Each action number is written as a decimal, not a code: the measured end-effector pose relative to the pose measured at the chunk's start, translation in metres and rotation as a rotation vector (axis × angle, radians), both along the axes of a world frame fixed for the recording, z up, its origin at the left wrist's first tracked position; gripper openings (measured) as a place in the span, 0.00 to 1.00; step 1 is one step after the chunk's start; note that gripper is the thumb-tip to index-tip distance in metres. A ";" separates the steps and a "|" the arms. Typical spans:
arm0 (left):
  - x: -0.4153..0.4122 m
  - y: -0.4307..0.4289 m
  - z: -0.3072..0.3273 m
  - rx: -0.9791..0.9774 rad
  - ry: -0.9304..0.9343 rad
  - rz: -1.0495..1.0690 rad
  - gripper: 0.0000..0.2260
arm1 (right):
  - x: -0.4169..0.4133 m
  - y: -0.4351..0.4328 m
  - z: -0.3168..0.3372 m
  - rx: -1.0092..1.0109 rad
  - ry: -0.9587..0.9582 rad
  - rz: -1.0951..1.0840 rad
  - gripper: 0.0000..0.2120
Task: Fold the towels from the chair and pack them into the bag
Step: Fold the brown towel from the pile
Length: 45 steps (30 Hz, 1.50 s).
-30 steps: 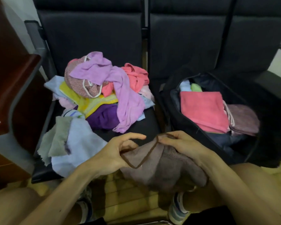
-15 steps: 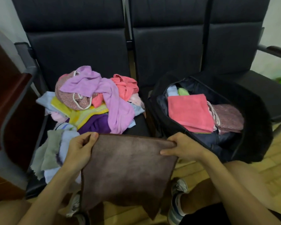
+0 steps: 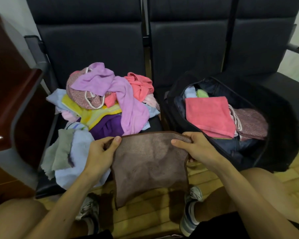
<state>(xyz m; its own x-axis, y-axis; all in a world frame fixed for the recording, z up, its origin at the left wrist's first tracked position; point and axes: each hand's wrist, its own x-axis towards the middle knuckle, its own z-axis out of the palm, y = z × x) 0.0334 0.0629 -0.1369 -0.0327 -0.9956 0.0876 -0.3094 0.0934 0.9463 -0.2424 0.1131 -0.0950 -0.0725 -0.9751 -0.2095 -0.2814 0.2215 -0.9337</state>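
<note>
A brown towel point(image 3: 149, 163) hangs spread out in front of me, held by its top edge. My left hand point(image 3: 100, 152) pinches the top left corner and my right hand point(image 3: 193, 149) grips the top right corner. Behind it, a heap of unfolded towels point(image 3: 110, 104) in lilac, pink, yellow, purple and pale blue covers the left chair seat point(image 3: 154, 124). On the seat to the right stands an open black bag point(image 3: 283, 135), holding a folded pink towel point(image 3: 209, 116) and a folded mauve one point(image 3: 250, 125).
A dark wooden armrest or desk point(image 3: 12, 100) stands at the left. The black chair backs point(image 3: 179, 49) rise behind the pile and the bag. My knees and shoes point(image 3: 192, 211) are below, on a wooden floor.
The brown towel went from bunched between my hands to spread flat; since half a second ago my hands have drawn closer together along its top edge.
</note>
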 end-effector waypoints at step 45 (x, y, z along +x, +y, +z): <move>-0.031 0.010 0.027 0.119 0.171 -0.329 0.06 | 0.030 -0.013 -0.022 0.161 -0.251 -0.129 0.17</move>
<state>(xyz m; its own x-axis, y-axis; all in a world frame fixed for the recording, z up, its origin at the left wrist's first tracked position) 0.0023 0.0725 -0.1095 -0.3471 -0.9378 0.0044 -0.1178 0.0482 0.9919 -0.2121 0.1005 -0.1167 -0.1195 -0.9141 -0.3876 -0.0073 0.3912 -0.9203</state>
